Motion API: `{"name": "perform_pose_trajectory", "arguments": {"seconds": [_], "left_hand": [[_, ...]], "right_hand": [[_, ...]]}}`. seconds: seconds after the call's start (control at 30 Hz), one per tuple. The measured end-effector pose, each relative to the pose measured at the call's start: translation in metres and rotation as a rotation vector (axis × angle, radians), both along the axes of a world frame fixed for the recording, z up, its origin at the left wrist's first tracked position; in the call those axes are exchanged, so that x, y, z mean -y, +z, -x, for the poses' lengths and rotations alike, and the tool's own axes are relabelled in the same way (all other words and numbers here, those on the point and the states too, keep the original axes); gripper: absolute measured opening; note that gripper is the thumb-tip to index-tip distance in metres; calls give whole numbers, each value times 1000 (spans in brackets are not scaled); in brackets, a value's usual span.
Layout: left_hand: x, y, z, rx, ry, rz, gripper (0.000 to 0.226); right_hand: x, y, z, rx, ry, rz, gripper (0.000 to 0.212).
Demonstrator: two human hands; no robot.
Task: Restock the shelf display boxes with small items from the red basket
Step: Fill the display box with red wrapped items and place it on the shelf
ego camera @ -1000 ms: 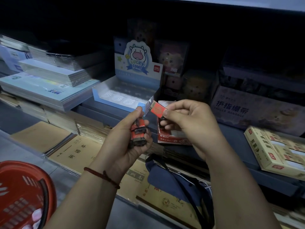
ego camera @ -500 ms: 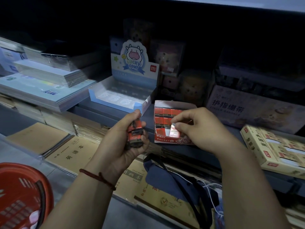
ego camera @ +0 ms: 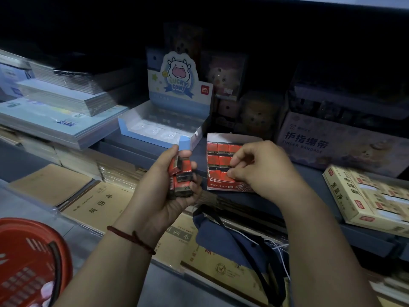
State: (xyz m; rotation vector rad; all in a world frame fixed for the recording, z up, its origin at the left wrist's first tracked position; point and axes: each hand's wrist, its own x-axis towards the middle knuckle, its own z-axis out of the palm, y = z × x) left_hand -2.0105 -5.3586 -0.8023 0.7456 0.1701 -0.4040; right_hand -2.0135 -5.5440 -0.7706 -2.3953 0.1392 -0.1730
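Observation:
My left hand grips a small bundle of red-and-black erasers in front of the shelf edge. To its right, a small red display box on the shelf holds rows of the same red erasers. My right hand hovers over the box, its fingertips pinching a red eraser down into the front row. The red basket sits at the bottom left with more small items inside.
A blue-and-white "Lucky Cow" display box stands behind my left hand. Stacks of notebooks fill the left shelf, tan exercise books the lower tier. A yellow box and a finger-bandage carton lie right. A dark blue bag hangs below.
My right hand carried one red eraser from beside my left hand down into the red display box and now presses it into the front row. My left hand stayed with its bundle.

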Motion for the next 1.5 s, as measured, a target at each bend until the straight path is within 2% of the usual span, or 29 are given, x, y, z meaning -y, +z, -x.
{"name": "perform_pose_trajectory", "arguments": {"seconds": [0.13, 0.23, 0.33, 0.5, 0.63, 0.77, 0.9, 1.1, 1.3, 1.5], "left_hand": [[-4, -3, -3, 37, -75, 84, 32], [-6, -2, -1, 100, -137, 143, 28], [-9, 0, 2, 178, -200, 203, 28], [-15, -4, -1, 266, -340, 282, 29], [-23, -6, -3, 266, -441, 342, 27], [-27, -6, -2, 305, -579, 372, 27], [-24, -1, -1, 328, -595, 400, 26], [-17, -2, -1, 218, -278, 201, 30], [-12, 1, -2, 122, -205, 88, 28], [-8, 1, -1, 92, -170, 49, 23]], "right_hand": [[-4, -3, -1, 56, -6, -6, 14], [-13, -2, 0, 178, 74, -141, 10], [-27, 3, 5, 145, 273, -340, 22], [-34, 0, 4, 121, 379, -365, 36], [-30, 4, 6, 91, 446, -429, 29], [-26, 5, 7, 161, 497, -498, 17], [-19, 6, 5, 197, 388, -669, 12], [-12, 4, 2, 193, 113, -749, 9], [4, 8, 5, 185, 42, -659, 13], [33, 12, 7, 154, -23, -296, 20]]}}
